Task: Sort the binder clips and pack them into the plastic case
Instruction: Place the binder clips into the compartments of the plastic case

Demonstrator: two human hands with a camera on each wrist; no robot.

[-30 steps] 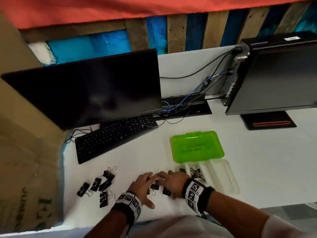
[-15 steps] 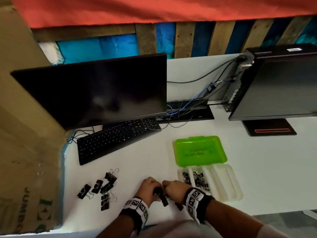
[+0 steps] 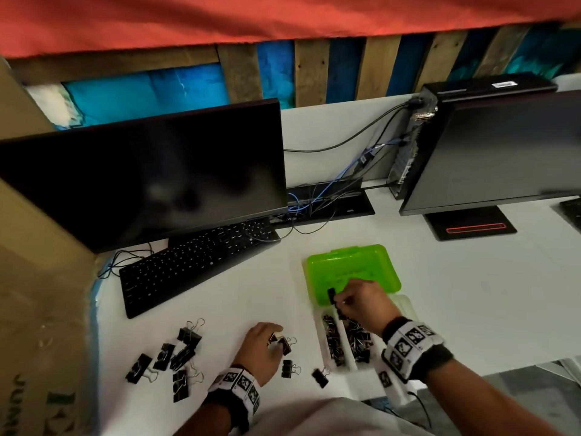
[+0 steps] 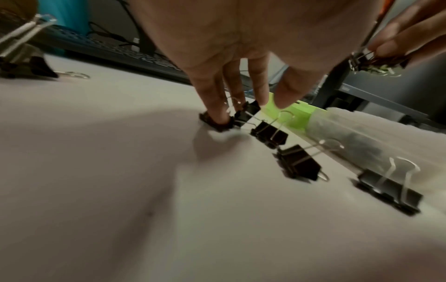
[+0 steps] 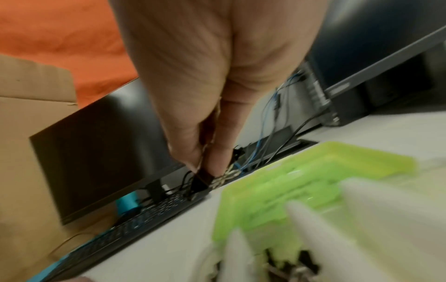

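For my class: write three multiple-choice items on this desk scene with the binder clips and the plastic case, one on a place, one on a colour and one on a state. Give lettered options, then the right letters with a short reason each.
1. Where is the right hand?
A. On the keyboard
B. Over the plastic case, by its lid
C. On the cardboard box

2. What colour is the case's open lid?
A. Green
B. Red
C. Black

3. What is the left hand doing?
A. Lying flat on the monitor
B. Hanging off the desk edge
C. Fingertips down on loose binder clips on the white desk

Answers:
1 B: the head view shows the hand above the case's compartments, pinching a black clip.
2 A: the lid lying behind the clear tray is bright green.
3 C: the left wrist view shows a fingertip on a clip on the desk.
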